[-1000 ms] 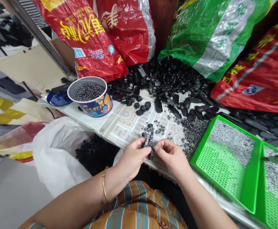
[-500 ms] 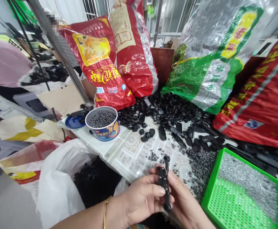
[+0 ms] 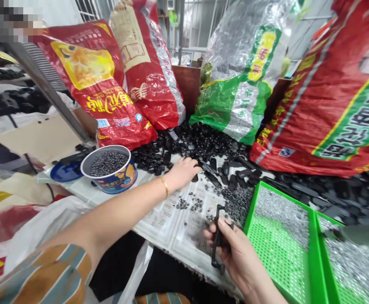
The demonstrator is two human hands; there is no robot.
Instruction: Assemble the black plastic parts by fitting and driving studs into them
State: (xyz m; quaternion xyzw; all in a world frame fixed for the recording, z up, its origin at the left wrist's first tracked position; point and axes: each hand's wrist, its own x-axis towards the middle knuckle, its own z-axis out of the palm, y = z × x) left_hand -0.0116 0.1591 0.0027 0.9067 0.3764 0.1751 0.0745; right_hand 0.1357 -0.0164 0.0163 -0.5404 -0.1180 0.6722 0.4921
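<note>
Bracket [image 3: 214, 253] is sitting in the right hand [image 3: 235, 245], just left of the tray [image 3: 281, 249]. Right thumb is pressing the near side, fingers are curling round behind, so that grip is closing on the middle. Ends are sticking out both ways, one toward the wearer, one away. Long axis is running roughly alongside the tray's left edge. Right hand is the nearer one to bracket and tray. Left hand [image 3: 184, 171] is hovering farther left and beyond the tray, well apart from the bracket. Its fingers are pointing down at the near edge of the heap [image 3: 203, 137]; can't tell if they're pinching a part.

Looks: bracket is showing dull black, slim, with short stubs turning off at both ends. Thumb and fingers are partly hiding a thicker mid-section.

Outward: loose black bits [image 3: 238, 202] are lying against the tray's left edge, and more are scattering farther left across the table [image 3: 178, 240]. Tray is holding small silver pieces [image 3: 282, 211] toward its far end. Second tray [image 3: 321, 240] is standing just right of it. Tub [image 3: 116, 181] of black bits is standing far left of the tray; red bag [image 3: 298, 122] is leaning beyond it, green bag [image 3: 250, 122] beyond and left.
</note>
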